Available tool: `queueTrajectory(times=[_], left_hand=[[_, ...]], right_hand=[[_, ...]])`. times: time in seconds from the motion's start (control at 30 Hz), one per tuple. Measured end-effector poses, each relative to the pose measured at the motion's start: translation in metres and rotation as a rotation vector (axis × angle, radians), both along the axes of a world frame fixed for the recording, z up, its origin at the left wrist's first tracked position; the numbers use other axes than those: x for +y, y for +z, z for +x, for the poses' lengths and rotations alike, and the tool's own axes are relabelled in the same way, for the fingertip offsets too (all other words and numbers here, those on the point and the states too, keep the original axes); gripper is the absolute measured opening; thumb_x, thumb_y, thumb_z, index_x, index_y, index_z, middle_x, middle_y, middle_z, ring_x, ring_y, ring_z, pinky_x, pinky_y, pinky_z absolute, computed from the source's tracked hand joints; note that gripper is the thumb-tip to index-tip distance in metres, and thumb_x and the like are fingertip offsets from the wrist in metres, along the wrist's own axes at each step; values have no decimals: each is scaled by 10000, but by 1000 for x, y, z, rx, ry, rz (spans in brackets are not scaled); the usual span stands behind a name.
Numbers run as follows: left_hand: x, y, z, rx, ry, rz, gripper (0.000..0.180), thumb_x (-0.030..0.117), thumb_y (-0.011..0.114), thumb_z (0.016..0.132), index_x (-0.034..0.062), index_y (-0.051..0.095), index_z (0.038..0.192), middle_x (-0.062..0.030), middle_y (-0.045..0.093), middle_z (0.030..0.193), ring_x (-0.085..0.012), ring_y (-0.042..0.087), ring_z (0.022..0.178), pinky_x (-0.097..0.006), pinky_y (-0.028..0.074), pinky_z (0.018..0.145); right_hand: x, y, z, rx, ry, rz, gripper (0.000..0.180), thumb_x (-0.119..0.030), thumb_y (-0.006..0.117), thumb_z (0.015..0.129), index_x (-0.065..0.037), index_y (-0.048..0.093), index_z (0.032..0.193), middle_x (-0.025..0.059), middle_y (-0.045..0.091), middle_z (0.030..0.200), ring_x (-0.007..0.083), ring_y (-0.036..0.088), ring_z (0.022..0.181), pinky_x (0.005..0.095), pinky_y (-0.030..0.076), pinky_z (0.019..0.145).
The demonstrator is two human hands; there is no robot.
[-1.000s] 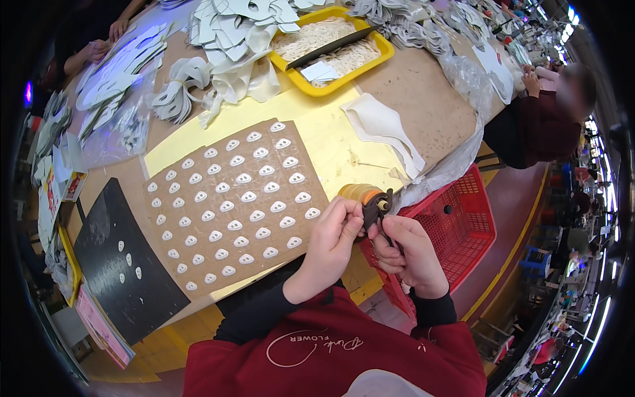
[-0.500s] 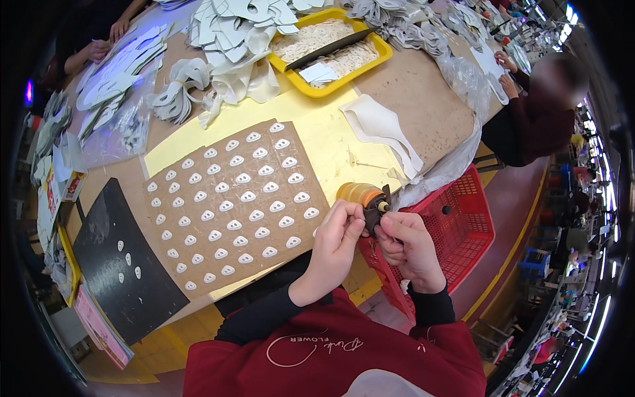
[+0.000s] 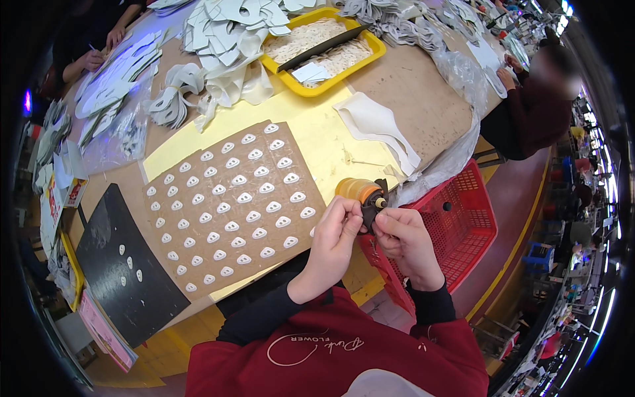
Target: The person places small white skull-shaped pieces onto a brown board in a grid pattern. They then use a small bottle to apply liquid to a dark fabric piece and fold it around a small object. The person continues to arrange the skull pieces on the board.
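An amber bottle (image 3: 354,189) with an orange band lies tilted at the table's front edge, its pale nozzle (image 3: 380,202) turned toward me. A dark, crumpled-looking piece (image 3: 370,215) surrounds its neck. My left hand (image 3: 333,243) is closed, thumb and fingers pinching that dark piece from the left. On the other side my right hand (image 3: 411,246) is closed, its fingertips pressed together just below the nozzle; what they grip is hidden. Left of my hands, a brown sheet (image 3: 225,159) carries rows of small white rounded-triangle pieces (image 3: 253,216), each with two dark holes.
A black board (image 3: 119,291) with several white pieces lies at left. A yellow tray (image 3: 380,53) of pale pieces, divided by a dark strip, stands behind. White fabric (image 3: 370,119) lies nearer. A red basket (image 3: 493,228) sits below the table's right edge. Co-workers sit across and at right.
The view has shifted slightly. Both hands stay at the bottle's neck, with the right fingertips a little lower relative to the nozzle.
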State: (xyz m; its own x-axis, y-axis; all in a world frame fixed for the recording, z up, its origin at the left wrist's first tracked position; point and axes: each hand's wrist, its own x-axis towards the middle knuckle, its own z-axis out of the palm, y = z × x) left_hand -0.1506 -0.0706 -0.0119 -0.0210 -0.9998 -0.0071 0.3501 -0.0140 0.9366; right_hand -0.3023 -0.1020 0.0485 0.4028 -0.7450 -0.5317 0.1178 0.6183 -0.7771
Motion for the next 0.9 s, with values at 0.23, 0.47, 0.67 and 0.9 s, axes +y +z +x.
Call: queueTrajectory(times=[0.23,0.47,0.67,0.9], left_hand=[[-11,-1,11,-22,19,146,86,97,504,1005,13,520,1003,-9,499,895,-76,495,805,-217,421,735],[-41,21,26,-323,167,-126,351,71,606,918,38,569,1265,-56,549,1004,-113,510,835,-239,427,745],[-56,34,25,-289,75,-134,392,89,661,875,70,623,1265,-54,573,968,-134,516,773,-247,434,704],[-43,19,19,-266,53,58,143,146,702,879,7,678,858,-7,555,696,-89,437,559,-244,365,528]], right_hand=[[4,-9,-8,5,41,-62,221,-185,549,987,-44,559,817,-96,405,590,-15,279,466,187,175,426],[-1,11,19,158,-417,-447,210,-10,670,879,-22,555,1055,-64,522,673,-9,438,559,154,293,503],[-18,-9,16,441,-250,-769,261,-29,745,830,-28,625,1063,-34,594,726,3,456,587,173,343,523],[-40,5,8,587,-69,-956,149,-57,711,862,-11,683,1001,21,661,766,48,535,636,207,436,592]])
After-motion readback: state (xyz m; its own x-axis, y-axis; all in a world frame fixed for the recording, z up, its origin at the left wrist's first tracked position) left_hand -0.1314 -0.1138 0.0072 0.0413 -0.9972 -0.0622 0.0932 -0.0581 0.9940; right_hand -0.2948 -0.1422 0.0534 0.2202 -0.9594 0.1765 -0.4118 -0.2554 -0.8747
